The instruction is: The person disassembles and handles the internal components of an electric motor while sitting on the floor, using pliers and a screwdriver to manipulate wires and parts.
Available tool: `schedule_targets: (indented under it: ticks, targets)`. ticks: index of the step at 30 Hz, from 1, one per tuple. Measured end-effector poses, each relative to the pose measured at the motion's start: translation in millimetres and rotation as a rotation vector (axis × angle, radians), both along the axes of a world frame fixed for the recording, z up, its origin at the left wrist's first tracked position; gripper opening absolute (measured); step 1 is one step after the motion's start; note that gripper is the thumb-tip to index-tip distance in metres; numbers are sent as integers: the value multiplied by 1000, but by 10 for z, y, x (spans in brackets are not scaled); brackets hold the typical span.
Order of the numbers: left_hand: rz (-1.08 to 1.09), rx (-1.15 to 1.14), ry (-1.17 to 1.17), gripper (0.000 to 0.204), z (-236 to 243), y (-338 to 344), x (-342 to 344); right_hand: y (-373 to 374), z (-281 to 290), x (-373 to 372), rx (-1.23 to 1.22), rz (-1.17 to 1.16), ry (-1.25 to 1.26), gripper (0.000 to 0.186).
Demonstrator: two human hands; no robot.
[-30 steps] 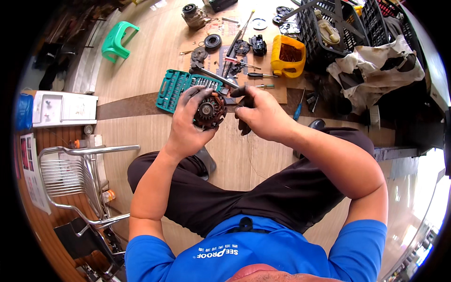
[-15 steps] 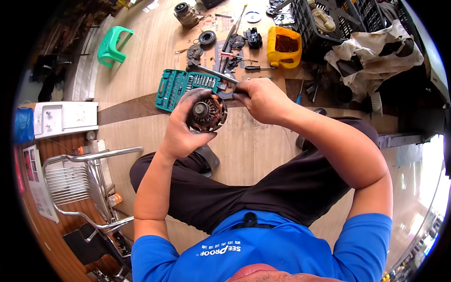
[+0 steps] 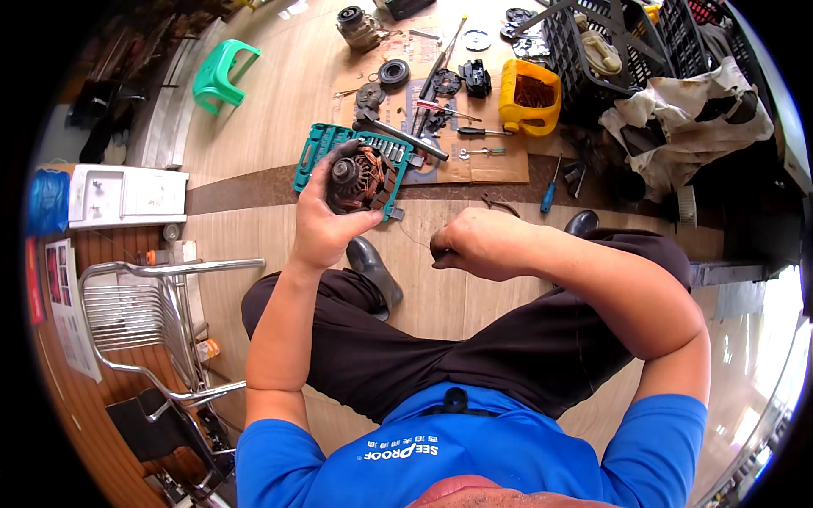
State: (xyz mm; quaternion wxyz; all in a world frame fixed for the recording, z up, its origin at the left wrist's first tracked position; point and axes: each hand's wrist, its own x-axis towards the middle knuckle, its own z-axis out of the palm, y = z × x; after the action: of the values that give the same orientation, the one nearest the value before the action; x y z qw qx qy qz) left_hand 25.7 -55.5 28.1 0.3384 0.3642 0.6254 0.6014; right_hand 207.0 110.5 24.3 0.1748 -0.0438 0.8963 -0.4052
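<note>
Here's the round copper-wound part (image 3: 362, 179), up in the air in the left hand (image 3: 326, 222), sitting between dark-stained fingers curling around its left and upper side and a thumb braced underneath; its toothed, shaft end tilts up toward the camera. Off to its right, well apart from it, comes the right hand (image 3: 481, 243), fingers folded in tight and pinching a thin strand (image 3: 413, 238) that runs back toward the part. Behind the part, the open teal socket case (image 3: 323, 135) peeks out on the floor, a grey metal bar (image 3: 415, 142) beside it. Farther out, the cardboard sheet (image 3: 501, 171) carries scattered pieces, with a yellow cut-open container (image 3: 535, 128) at its right.
</note>
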Motion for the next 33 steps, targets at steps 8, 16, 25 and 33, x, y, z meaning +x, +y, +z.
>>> schedule_targets:
  ticks: [8, 16, 25, 33]
  targets:
    - [-10, -111, 737, 77, 103, -22, -115, 145, 80, 97, -264, 78, 97, 19]
    - [-136, -152, 762, 75, 169, -30, -140, 399, 543, 291, -645, -246, -98, 16]
    - [-217, -125, 188, 79, 113, -159, -177, 730, 251, 373, -68, -806, 463, 12]
    - [-66, 101, -144, 86, 156, -156, -205, 629, -283, 439, 360, -462, 26, 16]
